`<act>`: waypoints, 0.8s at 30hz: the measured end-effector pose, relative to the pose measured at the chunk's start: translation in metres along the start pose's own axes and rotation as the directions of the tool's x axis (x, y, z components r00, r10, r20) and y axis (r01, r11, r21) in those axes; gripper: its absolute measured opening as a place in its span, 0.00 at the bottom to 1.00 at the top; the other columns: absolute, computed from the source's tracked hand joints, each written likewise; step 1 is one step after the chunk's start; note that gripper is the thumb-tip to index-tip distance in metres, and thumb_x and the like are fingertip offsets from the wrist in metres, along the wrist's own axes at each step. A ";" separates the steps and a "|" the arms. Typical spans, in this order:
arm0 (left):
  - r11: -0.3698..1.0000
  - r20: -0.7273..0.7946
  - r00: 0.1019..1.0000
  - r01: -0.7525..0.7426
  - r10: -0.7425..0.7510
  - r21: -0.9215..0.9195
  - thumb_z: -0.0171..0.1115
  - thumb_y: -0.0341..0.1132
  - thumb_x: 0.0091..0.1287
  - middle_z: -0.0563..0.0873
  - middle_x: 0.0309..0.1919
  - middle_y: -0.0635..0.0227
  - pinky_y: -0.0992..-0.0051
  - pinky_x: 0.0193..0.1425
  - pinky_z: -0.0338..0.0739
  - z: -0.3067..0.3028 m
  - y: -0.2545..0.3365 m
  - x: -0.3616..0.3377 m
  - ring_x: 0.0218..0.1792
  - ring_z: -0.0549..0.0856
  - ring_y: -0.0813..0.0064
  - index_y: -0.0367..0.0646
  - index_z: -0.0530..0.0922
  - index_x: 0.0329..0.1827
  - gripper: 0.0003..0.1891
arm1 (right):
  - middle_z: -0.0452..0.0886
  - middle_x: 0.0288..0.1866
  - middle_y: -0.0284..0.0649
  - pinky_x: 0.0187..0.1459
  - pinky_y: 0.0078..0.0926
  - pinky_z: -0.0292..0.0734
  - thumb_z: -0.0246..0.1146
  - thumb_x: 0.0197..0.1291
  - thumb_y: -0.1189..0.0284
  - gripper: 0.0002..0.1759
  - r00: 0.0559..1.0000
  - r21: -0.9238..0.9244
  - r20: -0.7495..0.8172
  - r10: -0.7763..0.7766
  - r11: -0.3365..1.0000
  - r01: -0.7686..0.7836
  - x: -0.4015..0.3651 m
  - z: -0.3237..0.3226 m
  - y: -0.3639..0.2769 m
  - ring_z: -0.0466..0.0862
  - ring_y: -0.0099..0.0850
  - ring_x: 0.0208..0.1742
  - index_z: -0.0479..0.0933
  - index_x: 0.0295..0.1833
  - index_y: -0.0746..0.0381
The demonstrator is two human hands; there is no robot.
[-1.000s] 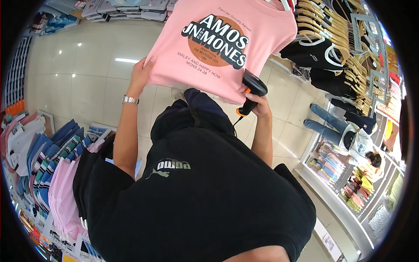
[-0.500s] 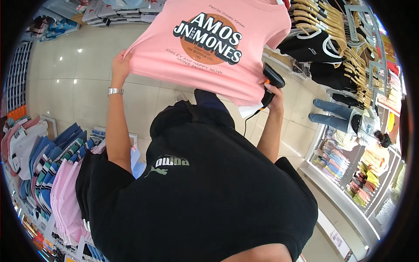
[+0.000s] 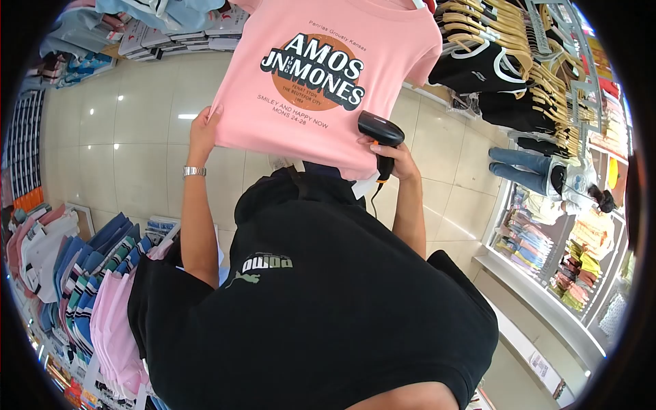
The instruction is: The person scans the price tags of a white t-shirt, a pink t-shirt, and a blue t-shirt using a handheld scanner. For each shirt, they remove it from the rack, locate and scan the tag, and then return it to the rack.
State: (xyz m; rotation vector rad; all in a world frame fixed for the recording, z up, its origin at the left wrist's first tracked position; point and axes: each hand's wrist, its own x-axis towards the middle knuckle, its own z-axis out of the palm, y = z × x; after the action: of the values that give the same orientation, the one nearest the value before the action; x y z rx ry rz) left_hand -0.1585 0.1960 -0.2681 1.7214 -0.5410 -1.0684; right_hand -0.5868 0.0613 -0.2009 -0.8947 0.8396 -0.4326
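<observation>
A pink T-shirt (image 3: pixel 239 89) with a printed front hangs stretched out ahead of me. My left hand (image 3: pixel 204 127) is closed on its lower left corner. On the other side, my right hand (image 3: pixel 400 162) grips a black barcode scanner (image 3: pixel 380 130) with an orange trigger, and its cable runs down toward my body. Fingers of that hand also touch the shirt's lower right edge. A white tag (image 3: pixel 365 186) pokes out below the hem, near the scanner's handle. The shirt's top edge is cut off by the frame.
Wooden hangers (image 3: pixel 488 34) with black tops (image 3: pixel 478 72) hang on a rack at upper right. A person in jeans (image 3: pixel 523 167) stands at the right by shelves of folded clothes (image 3: pixel 526 239). Pink shirts (image 3: pixel 113 335) and striped ones hang at lower left. Tiled floor (image 3: pixel 150 130) lies between.
Both hands have come closer together, so the shirt is less stretched. My right hand and the scanner have moved left and slightly lower; my left hand has shifted right and down.
</observation>
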 end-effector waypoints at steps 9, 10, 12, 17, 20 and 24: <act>0.995 0.109 0.994 0.016 -0.026 0.096 0.60 0.42 0.75 0.82 0.26 0.73 0.78 0.34 0.73 0.009 -0.021 0.015 0.27 0.79 0.84 0.37 0.82 0.47 0.15 | 0.86 0.53 0.48 0.62 0.33 0.74 0.69 0.53 0.77 0.25 0.999 -0.101 0.039 -0.033 0.994 0.037 0.007 0.022 -0.001 0.84 0.36 0.56 0.78 0.59 0.69; 0.980 0.103 0.994 -0.051 0.031 0.194 0.60 0.40 0.74 0.83 0.28 0.71 0.76 0.37 0.75 0.014 -0.028 0.022 0.30 0.80 0.80 0.37 0.81 0.49 0.14 | 0.86 0.51 0.47 0.60 0.33 0.75 0.71 0.52 0.75 0.25 0.999 -0.126 0.026 -0.032 0.991 0.036 0.007 0.028 -0.004 0.85 0.34 0.54 0.79 0.58 0.69; 0.906 0.106 0.983 -0.178 0.149 0.384 0.62 0.37 0.72 0.85 0.33 0.65 0.71 0.42 0.78 0.024 -0.029 0.036 0.34 0.83 0.74 0.37 0.80 0.53 0.14 | 0.87 0.50 0.45 0.59 0.32 0.76 0.71 0.52 0.76 0.25 0.998 -0.160 0.056 -0.020 0.987 0.029 0.008 0.035 -0.009 0.85 0.32 0.53 0.79 0.58 0.69; 0.787 0.066 0.883 -0.445 0.464 0.428 0.63 0.31 0.68 0.83 0.53 0.58 0.68 0.53 0.80 0.092 0.024 0.057 0.49 0.84 0.67 0.40 0.72 0.64 0.22 | 0.86 0.51 0.42 0.61 0.30 0.76 0.71 0.53 0.80 0.28 0.992 -0.155 0.122 0.005 0.988 0.014 0.014 0.045 -0.026 0.83 0.29 0.54 0.76 0.61 0.68; 0.860 0.178 0.853 -0.506 0.490 0.059 0.63 0.32 0.70 0.84 0.52 0.59 0.70 0.53 0.80 0.137 0.102 0.067 0.50 0.85 0.69 0.38 0.72 0.64 0.21 | 0.86 0.51 0.39 0.61 0.28 0.76 0.71 0.54 0.78 0.23 0.984 -0.179 0.177 -0.014 0.983 0.046 0.022 0.044 -0.023 0.83 0.27 0.53 0.79 0.58 0.68; 0.872 0.382 0.786 -0.463 0.487 -0.159 0.61 0.36 0.74 0.83 0.56 0.62 0.74 0.56 0.79 0.196 0.200 0.078 0.54 0.84 0.75 0.35 0.72 0.65 0.21 | 0.86 0.52 0.39 0.60 0.28 0.76 0.72 0.55 0.77 0.21 0.986 -0.206 0.169 0.014 0.978 0.021 0.027 0.039 -0.015 0.83 0.26 0.53 0.81 0.56 0.67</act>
State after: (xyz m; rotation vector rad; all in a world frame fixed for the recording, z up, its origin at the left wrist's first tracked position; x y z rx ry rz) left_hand -0.2612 -0.0437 -0.1403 1.2018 -1.1382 -1.0563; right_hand -0.5393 0.0551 -0.1875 -1.1100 0.7350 -0.2701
